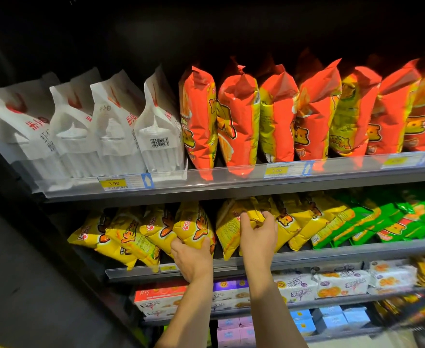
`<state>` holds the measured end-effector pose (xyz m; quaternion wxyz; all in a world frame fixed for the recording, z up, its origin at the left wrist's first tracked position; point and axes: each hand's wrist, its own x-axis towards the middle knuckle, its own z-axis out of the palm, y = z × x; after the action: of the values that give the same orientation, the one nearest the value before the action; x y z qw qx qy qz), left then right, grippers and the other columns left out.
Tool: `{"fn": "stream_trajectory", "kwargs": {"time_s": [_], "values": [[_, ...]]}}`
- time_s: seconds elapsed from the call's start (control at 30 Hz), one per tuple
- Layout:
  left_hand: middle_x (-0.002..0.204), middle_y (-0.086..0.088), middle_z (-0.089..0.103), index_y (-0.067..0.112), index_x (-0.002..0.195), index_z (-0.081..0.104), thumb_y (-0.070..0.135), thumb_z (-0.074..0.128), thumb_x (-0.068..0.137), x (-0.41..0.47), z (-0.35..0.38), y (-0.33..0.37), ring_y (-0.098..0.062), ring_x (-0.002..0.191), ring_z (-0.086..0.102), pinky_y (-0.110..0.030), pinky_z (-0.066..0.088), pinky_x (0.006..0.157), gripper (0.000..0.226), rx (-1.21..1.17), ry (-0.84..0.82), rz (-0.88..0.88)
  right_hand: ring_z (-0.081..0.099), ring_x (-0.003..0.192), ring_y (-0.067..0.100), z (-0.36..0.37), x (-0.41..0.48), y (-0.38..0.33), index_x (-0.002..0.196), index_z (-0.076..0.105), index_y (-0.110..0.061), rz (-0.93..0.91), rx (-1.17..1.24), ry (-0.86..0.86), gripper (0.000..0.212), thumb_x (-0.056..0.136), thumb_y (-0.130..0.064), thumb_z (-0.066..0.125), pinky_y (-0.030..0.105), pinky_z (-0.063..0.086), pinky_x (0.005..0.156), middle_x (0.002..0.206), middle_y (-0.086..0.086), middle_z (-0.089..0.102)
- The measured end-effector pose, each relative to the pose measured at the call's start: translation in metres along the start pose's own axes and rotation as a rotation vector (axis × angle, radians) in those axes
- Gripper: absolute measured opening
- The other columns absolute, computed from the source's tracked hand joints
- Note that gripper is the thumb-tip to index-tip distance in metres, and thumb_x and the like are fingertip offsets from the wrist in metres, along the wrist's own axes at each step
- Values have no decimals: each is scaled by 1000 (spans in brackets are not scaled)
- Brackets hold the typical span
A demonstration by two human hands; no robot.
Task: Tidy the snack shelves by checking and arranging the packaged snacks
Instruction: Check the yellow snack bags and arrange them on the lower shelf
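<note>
Mid-arranging on the second shelf (332, 253) — left hand (191, 257) fingers curl round one yellow bag (194, 226) at its base, right hand (258, 234) fingers pinch the neighbouring bag (227, 233). Next move, likely: stand both upright, squared to the front.

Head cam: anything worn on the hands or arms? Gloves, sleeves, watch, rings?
Nothing worn that shows. The left hand and right hand are bare: no gloves, and no rings visible. The left forearm and right forearm are uncovered down to the frame's bottom edge, with no sleeve, watch or band in view.
</note>
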<state>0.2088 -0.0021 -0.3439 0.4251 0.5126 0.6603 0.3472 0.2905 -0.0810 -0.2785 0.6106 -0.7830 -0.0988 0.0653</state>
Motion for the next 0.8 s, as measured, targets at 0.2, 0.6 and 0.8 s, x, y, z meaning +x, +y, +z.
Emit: {"fn": "stream_trajectory", "kwargs": {"time_s": [0.2,0.6,0.8], "values": [[138,-16,52,9,135,46,32,91,81,-8,-6,5,-43,122,58,-58,53,98,74,6,-42,-19,58,111,20,-27,4,-6,144,54,-15,-39,96,14,59,96,-42,73,33,46,88,135,5,58],[153,-7,43,16,150,43,55,81,85,-90,-38,32,-31,139,45,-52,46,111,84,-49,-181,140,62,67,-13,-128,17,-3,117,67,-16,-48,237,-267,25,96,-27,76,5,43,57,88,-9,69],[155,9,46,28,151,44,53,77,90,-158,-55,51,-12,146,40,-41,38,120,73,-48,-463,340,73,97,16,-196,20,10,105,74,-21,-42,291,-463,14,95,-31,77,42,58,89,101,-3,79]]}}
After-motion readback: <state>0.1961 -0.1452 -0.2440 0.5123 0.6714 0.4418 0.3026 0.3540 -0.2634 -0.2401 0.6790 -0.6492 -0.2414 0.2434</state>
